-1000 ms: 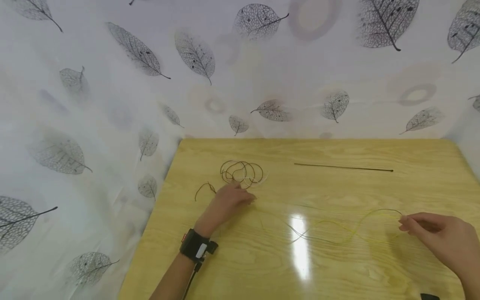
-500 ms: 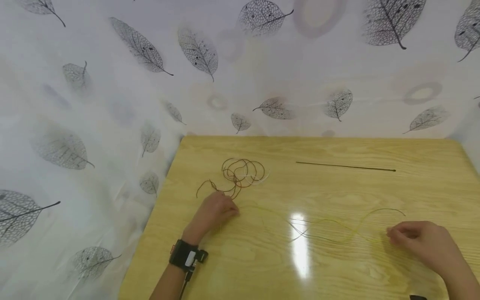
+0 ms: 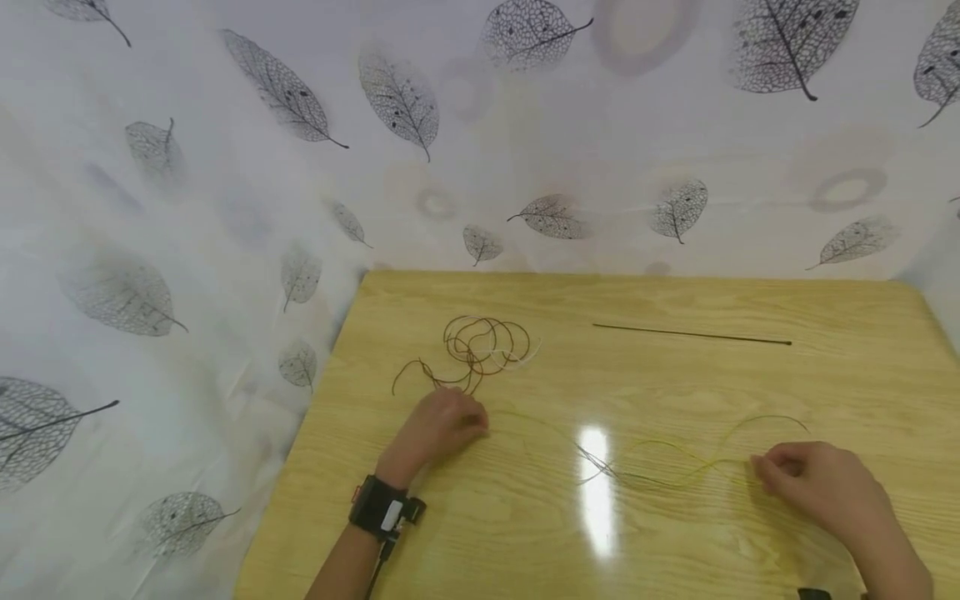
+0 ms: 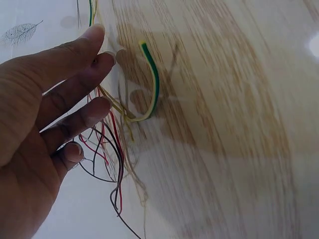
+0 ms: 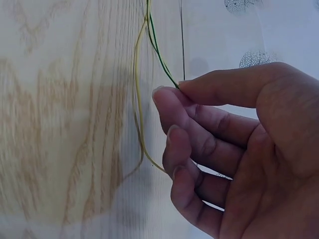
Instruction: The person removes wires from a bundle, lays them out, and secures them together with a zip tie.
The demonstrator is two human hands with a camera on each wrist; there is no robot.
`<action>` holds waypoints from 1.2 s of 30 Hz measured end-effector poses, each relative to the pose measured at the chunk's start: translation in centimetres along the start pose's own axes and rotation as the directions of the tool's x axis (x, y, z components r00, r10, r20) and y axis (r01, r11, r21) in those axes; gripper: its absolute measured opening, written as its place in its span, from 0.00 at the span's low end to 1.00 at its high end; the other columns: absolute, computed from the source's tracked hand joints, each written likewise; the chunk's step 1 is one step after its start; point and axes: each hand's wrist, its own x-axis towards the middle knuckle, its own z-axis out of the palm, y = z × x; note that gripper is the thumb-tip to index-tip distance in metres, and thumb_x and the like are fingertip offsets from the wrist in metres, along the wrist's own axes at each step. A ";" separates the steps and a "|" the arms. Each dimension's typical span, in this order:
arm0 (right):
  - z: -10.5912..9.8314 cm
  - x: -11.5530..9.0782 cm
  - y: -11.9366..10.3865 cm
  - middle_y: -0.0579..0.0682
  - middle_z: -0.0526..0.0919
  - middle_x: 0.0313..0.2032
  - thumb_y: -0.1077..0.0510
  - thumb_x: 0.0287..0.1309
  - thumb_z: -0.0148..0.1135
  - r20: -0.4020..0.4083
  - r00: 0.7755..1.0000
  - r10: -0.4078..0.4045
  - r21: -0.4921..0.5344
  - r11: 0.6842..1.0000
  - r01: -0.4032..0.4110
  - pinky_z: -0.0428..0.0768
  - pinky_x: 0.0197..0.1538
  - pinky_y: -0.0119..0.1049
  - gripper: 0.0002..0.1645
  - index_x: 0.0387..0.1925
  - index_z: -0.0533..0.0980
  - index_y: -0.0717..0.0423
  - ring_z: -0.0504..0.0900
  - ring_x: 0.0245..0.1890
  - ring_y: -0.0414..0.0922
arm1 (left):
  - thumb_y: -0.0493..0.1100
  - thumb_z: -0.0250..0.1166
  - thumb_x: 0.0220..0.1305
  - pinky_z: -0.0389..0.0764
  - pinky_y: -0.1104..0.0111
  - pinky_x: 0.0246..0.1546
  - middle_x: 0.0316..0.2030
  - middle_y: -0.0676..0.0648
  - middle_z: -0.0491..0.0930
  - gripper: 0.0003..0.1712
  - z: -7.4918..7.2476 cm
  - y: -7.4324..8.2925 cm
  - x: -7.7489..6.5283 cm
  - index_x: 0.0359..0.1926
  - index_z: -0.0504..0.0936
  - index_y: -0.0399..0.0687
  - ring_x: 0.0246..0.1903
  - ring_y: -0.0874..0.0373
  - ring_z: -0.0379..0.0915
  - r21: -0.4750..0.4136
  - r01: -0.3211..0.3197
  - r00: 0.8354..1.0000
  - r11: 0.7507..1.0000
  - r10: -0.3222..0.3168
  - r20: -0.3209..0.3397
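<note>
A thin green-and-yellow wire [image 3: 651,442] lies in loose loops between my hands. My right hand [image 3: 825,492] pinches one strand of it between thumb and index finger, as the right wrist view shows; the other fingers curl beneath. One wire end [image 3: 787,417] arcs free beyond that hand. My left hand [image 3: 438,429] is low over the table by the wire's left part, thumb and fingers loosely bent with a gap between the tips. In the left wrist view a striped wire end [image 4: 157,82] curves up beside the fingers. Strands pass behind them.
A tangled coil of dark, red and white wires [image 3: 487,344] lies just beyond my left hand. A thin dark straight strip [image 3: 693,333] with a small head at one end lies at the back of the wooden table [image 3: 675,558]. Leaf-patterned sheeting [image 3: 420,192] borders it.
My right hand has let go of the wire's far end, moved left and taken hold of another strand. My left hand has drawn back toward me from the dark coil, then shifted slightly right.
</note>
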 end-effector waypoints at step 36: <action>5.0 15.4 -25.1 0.48 0.88 0.38 0.57 0.66 0.67 0.028 0.828 -0.561 -0.128 0.819 0.559 0.81 0.31 0.38 0.12 0.49 0.85 0.54 0.84 0.36 0.46 | 0.53 0.64 0.72 0.74 0.73 0.32 0.36 0.64 0.75 0.09 -1.0 -0.5 1.9 0.46 0.89 0.65 0.33 0.67 0.69 -0.135 0.037 0.999 0.990 -0.032 0.041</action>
